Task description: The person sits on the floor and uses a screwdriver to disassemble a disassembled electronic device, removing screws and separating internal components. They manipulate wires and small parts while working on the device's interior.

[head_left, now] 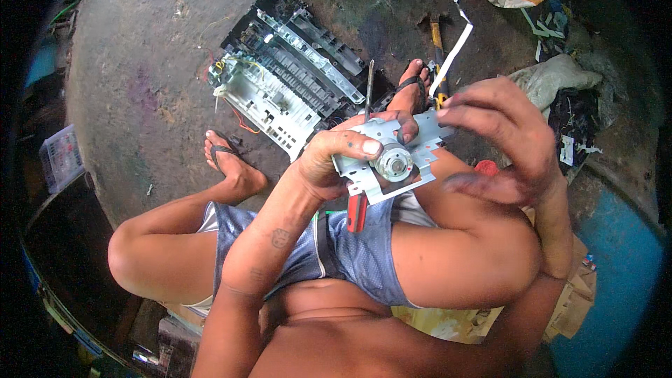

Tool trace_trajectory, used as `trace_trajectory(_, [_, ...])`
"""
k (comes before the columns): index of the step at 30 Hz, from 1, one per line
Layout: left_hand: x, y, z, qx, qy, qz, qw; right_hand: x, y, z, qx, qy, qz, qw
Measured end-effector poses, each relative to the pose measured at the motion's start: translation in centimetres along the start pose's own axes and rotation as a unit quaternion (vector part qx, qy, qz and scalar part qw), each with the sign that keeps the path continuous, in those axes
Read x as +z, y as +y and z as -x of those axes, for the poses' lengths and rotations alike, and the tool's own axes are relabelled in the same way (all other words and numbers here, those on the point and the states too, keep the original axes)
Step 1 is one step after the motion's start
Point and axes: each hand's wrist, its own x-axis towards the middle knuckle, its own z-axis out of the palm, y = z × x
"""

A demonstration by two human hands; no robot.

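My left hand [329,157] is closed around a grey metal plate [360,178] with cut-out edges and a round motor [393,162] on it; the thumb lies beside the motor. A screwdriver [357,211] with a red and black handle is held along with the plate, its shaft pointing away from me past the fingers. To the right, my right hand [507,140] hovers by the plate's edge, slightly blurred, thumb and fingers apart. Close to its fingertips is the lower end of a white ribbon strip [451,56]; whether they touch, I cannot tell.
A partly stripped printer chassis [287,63] lies on the dark floor ahead, loose wires at its left. A hammer [437,42] with a yellow and black handle rests beyond my right foot. Pale sacks [553,80] and scraps lie at the right, a clear plastic box [61,157] far left.
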Motion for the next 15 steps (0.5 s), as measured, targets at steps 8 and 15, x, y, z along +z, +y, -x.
trace_trajectory(8, [-0.6, 0.0, -1.3, -0.006, 0.258, -0.159, 0.953, 4.9, 3.6, -1.0, -0.012, -0.076, 0.007, 0.997])
trace_trajectory(15, [-8.1, -0.1, 0.9, -0.113, 0.258, -0.118, 0.952, 9.9, 12.0, 5.2, 0.33, -0.137, -0.322, 0.877])
